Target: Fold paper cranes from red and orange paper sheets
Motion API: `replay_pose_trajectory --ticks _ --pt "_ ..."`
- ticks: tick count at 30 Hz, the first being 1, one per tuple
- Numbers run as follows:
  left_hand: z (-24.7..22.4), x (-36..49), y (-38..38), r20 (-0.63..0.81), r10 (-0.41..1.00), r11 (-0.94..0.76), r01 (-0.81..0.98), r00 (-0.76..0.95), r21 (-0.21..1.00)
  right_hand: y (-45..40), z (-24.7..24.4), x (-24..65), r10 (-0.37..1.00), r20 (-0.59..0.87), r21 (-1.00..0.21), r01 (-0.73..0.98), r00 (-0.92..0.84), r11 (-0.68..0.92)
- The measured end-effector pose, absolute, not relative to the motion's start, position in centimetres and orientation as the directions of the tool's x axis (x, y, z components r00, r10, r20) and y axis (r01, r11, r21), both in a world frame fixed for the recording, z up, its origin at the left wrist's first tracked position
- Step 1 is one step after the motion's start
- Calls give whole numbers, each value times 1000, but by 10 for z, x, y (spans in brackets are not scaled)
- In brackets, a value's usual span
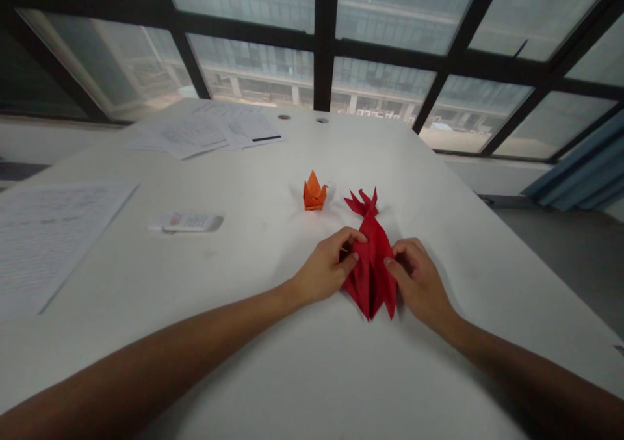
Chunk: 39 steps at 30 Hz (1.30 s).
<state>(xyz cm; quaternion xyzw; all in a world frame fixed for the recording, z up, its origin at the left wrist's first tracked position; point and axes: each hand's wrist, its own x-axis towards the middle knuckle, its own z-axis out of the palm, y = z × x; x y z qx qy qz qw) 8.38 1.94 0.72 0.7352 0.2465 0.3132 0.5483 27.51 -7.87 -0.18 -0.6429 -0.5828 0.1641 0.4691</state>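
Observation:
A partly folded sheet of red origami paper (369,268) stands between my hands, its pointed flaps toward me and one tip away from me. My left hand (327,263) pinches its left side between thumb and fingers. On the right side, my right hand (422,284) holds the paper's edge the same way. Just behind its far tip is a small red folded paper figure (361,203) with several thin points; whether the two touch I cannot tell. An orange origami crane (314,193) sits upright to the left of it.
A white table (253,375) carries everything. To the left lies a white and grey tube-like item (192,222). Printed sheets lie at the left edge (53,238) and in a spread pile (205,128) at the back. Dark-framed windows (324,43) rise beyond the table.

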Motion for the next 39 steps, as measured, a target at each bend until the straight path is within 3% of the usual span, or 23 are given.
replay_pose_trajectory --ticks 6,15,24,35,39 --pt "9 85 14 201 755 -375 159 624 913 -81 -2 273 913 210 -895 444 351 35" --pt "13 91 6 263 712 -581 335 651 742 -85 0 268 914 274 -818 572 298 59" --pt "2 92 2 481 619 -744 268 621 612 -84 3 267 899 299 -765 644 320 25" --pt "6 90 4 448 665 -703 297 598 647 -85 3 270 931 304 -751 652 202 103" --pt "2 89 12 369 760 -577 294 535 762 -86 1 270 921 316 -771 627 227 110"
